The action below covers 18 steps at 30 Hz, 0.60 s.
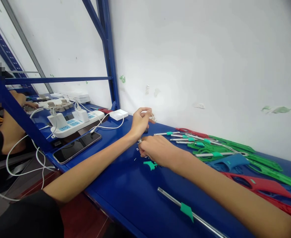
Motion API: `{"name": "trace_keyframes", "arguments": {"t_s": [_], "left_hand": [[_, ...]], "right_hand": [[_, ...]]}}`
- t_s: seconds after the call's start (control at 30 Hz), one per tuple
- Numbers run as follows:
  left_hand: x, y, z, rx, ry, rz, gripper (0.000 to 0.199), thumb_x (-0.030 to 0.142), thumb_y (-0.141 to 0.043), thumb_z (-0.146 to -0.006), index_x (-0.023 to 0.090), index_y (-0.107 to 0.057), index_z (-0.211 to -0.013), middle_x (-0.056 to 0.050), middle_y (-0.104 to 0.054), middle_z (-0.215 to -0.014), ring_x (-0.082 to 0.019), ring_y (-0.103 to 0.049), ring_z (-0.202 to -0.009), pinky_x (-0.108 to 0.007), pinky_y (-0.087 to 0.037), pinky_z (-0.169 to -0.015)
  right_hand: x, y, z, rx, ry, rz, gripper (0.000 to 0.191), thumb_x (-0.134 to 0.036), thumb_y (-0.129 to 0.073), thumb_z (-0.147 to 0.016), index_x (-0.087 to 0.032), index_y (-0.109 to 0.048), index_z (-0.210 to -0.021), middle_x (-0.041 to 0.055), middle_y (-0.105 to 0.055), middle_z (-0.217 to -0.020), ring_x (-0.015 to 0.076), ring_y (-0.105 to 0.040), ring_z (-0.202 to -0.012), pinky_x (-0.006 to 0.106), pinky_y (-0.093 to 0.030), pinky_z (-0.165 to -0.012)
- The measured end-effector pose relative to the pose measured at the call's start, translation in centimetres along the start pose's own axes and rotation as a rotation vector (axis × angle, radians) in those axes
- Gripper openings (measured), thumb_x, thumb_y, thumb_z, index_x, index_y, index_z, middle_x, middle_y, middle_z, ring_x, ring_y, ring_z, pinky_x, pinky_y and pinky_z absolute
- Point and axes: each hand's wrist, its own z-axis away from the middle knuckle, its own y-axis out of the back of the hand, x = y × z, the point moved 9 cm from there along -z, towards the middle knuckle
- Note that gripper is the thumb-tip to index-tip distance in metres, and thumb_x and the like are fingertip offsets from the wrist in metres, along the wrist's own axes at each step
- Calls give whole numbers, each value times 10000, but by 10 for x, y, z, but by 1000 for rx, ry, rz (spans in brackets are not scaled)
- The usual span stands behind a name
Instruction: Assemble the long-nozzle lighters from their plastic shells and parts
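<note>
Black sleeve (28, 215) is closest to the lens, lower left. Blue desk (125, 198) takes the work. Right forearm (209, 185) crosses in front of a pile of red, green and blue plastic parts (251, 183) with metal rods among them; a careless elbow could drag that pile.

Power strip (73, 127) sits left of the arms with adapters plugged in. Phone (78, 147) lies just in front of it near the desk's edge, cable attached; left arm swinging outward could snag the cable and pull the phone off.

Single metal rod (168, 195) lies apart on the near side. It's round, so a bump could roll it (the green sleeve on it probably limits that).

Left hand (139, 124): fingers curled toward the thumb, something small and pale (153, 118) at the tips; can't tell if it's pinched. Slack there could drop it. Right hand (157, 148): fingers bent together, tips down by the desk, grip hidden, can't tell.

Green piece (150, 165) is on the desk just nearer than the right hand. Tiny white bits (137, 149) lie loose beside those fingertips; one wrist sweep could scatter or lose them.
</note>
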Motion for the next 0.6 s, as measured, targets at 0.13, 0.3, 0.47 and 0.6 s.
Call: {"name": "trace_keyframes", "arguments": {"t_s": [0.13, 0.3, 0.47, 0.6], "left_hand": [[-1, 3, 2, 29, 45, 53, 376, 388, -687, -1055, 166, -640, -1354, -112, -679, -1317, -252, -709, -1107, -458, -636, -939], [-5, 6, 3, 56, 92, 99, 384, 389, -691, -1052, 167, -638, -1360, -115, -672, -1337, -260, -703, -1132, -471, -630, -957], [-12, 5, 4, 52, 142, 122, 384, 390, -693, -1051, 167, -640, -1359, -117, -669, -1346, -265, -699, -1146, -478, -626, -968], [-17, 3, 5, 42, 167, 127, 385, 390, -693, -1050, 167, -641, -1359, -117, -668, -1349, -266, -698, -1149, -480, -626, -970]], "right_hand": [[4, 1, 2, 21, -9, -22, 362, -400, -708, -1030, -183, -668, -1317, 96, -700, -1307, 244, -715, -1097, 469, -624, -933], [20, 7, 9, 45, -27, -42, 354, -400, -706, -1031, -186, -672, -1311, 95, -698, -1312, 248, -711, -1113, 477, -618, -946], [23, 5, 10, 8, -8, -60, 357, -400, -710, -1027, -188, -672, -1312, 96, -696, -1319, 250, -709, -1119, 479, -617, -951], [16, -2, 7, -13, 7, -77, 354, -398, -706, -1031, -189, -671, -1314, 96, -697, -1318, 247, -711, -1113, 475, -619, -948]]}}
